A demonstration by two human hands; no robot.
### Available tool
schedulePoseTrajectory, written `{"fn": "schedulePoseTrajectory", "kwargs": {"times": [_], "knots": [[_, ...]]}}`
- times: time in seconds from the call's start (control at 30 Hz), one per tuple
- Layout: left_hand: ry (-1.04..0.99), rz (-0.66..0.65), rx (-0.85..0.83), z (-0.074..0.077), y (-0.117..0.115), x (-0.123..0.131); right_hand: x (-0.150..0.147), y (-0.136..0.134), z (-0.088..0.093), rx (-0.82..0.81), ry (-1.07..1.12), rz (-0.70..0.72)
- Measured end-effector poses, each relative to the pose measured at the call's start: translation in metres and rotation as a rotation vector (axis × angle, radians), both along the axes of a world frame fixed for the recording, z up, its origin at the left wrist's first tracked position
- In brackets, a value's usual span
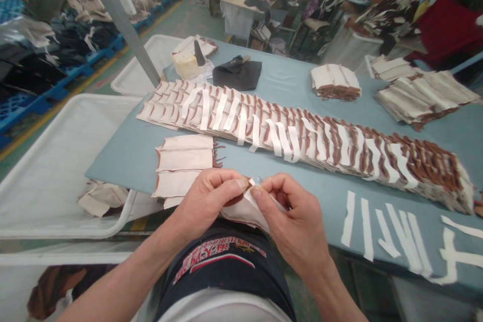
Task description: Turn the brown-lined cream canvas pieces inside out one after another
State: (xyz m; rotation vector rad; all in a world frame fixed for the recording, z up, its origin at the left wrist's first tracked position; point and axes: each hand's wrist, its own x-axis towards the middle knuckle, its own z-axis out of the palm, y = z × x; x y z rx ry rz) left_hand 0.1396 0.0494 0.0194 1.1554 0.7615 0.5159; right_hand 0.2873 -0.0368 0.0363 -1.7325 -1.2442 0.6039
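Note:
My left hand [206, 200] and my right hand [293, 221] meet at the near edge of the table, both pinched on one cream leather piece with a brown underside [245, 210]. Thumbs and forefingers press together at its top edge, where a white strip sits. Just left of my hands lies a short stack of similar cream pieces [183, 166]. Beyond them a long overlapped row of pieces with white strips [302, 138] runs across the blue-grey table [124, 153].
Loose white strips [392, 234] lie at the right near edge. More stacks [335, 81] [422, 95] sit at the far right, a black cloth [237, 73] at the back. White trays [45, 181] stand on the left. A person sits in the background.

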Motion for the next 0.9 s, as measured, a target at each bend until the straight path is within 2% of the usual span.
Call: {"fn": "schedulePoseTrajectory", "kwargs": {"times": [0.3, 0.57, 0.73, 0.9], "knots": [[0.031, -0.016, 0.032, -0.011, 0.001, -0.002, 0.006, 0.008, -0.017, -0.124, 0.169, 0.057], [0.004, 0.032, 0.013, -0.022, -0.001, -0.005, 0.004, 0.010, -0.025, -0.141, 0.332, 0.067], [-0.026, -0.035, -0.029, -0.015, 0.001, -0.005, 0.006, 0.010, -0.027, -0.148, 0.351, 0.073], [0.031, 0.027, 0.022, -0.009, -0.003, 0.002, 0.008, 0.011, -0.032, -0.140, 0.402, 0.084]]}}
